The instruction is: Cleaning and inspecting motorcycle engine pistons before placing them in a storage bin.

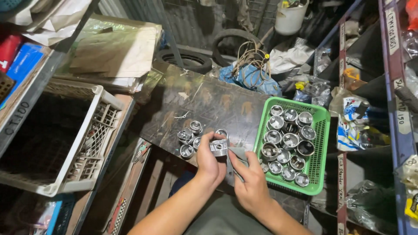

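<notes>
Metal piston (218, 148) sits clenched in my left hand (210, 162), above the dark board (209, 102). My right hand (249, 182) grips a grey cloth (237, 153) just beside it. White label strips (402, 114) line the right-hand shelf; green basket (321, 143) holds more pistons.

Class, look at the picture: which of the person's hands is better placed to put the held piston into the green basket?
Probably the right hand: it lies beside the green basket, though it holds a grey cloth. The left hand grips the piston, farther off.

Dark board (209, 104); loose pistons (188, 138); green basket (323, 130).
</notes>
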